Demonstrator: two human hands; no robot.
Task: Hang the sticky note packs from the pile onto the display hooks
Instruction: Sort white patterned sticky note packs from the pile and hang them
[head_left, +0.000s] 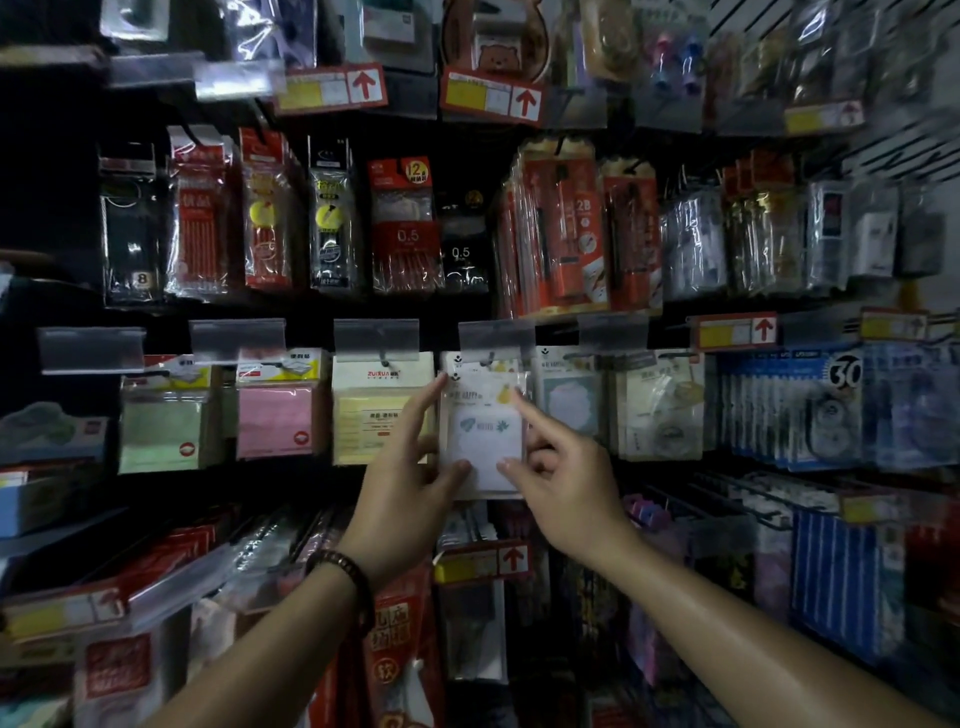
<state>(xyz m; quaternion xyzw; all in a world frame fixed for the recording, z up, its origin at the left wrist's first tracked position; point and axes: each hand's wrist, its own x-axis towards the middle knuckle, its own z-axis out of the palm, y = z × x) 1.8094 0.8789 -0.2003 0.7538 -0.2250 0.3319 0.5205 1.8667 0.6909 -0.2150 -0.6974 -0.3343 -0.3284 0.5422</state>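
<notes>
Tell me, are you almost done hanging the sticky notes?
Several hooks already carry packs: green, pink and yellow. Both hands, left and right, hold a white pack up at its hook. The pile is out of view, so what's left is unclear.

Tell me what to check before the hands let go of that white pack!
1. Both hands on the pack: ok. The left hand and right hand pinch the white pack.
2. Pack upright: ok.
3. Hole over the hook: cannot tell, too dim.
4. Right spot: ok, similar packs hang behind it.
5. Neighbours clear: ok, the yellow pack hangs beside it.
</notes>
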